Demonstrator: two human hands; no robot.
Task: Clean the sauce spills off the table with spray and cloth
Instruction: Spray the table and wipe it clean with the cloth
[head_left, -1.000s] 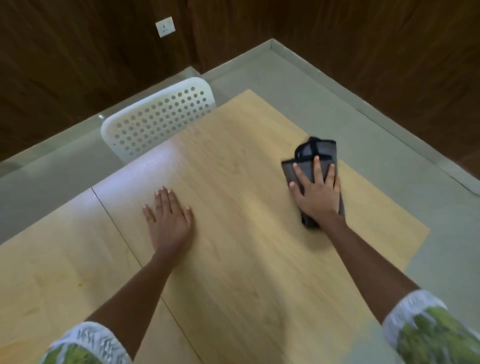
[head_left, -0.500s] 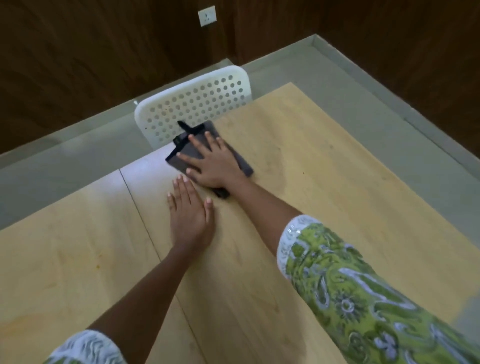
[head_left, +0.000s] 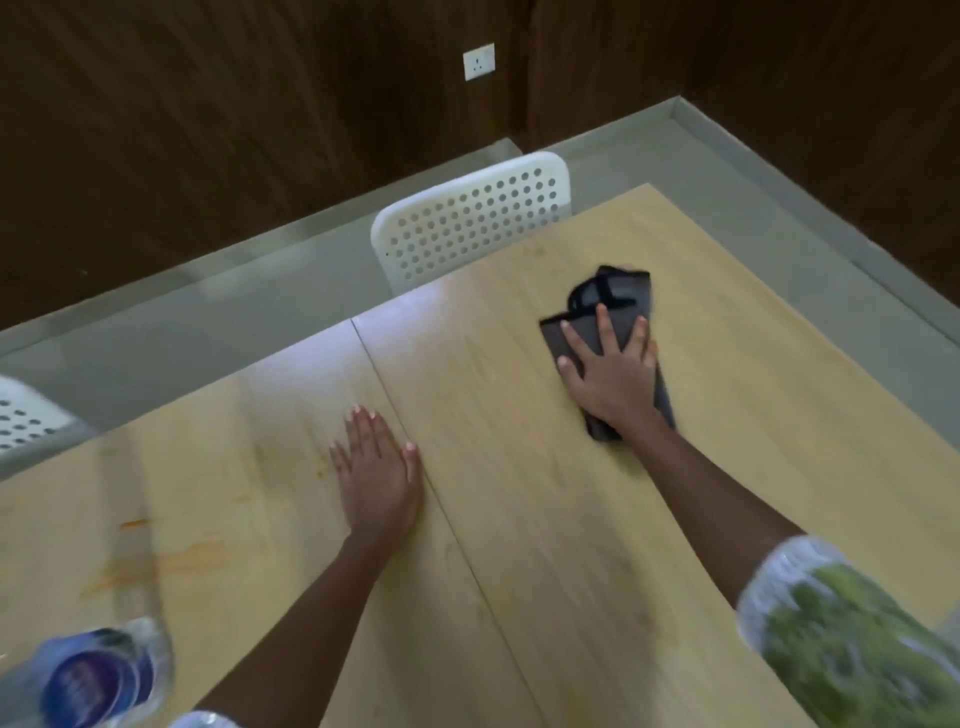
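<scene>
Pressed the right hand (head_left: 615, 379), fingers spread, flat on one dark cloth (head_left: 608, 322) toward the surface's (head_left: 519, 519) far right corner, likely to wipe with weight. Braced the left hand (head_left: 376, 470) flat and bare mid-surface beside the seam. Counted one blurred bottle (head_left: 98, 675) at the near left edge, orange sauce streaks (head_left: 156, 561) just beyond it, two white chairs (head_left: 472, 218).

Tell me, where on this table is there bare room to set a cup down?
Between the left hand and the right hand pressing the cloth, and the near right table boards. Left side holds orange sauce smears and a bottle.
</scene>
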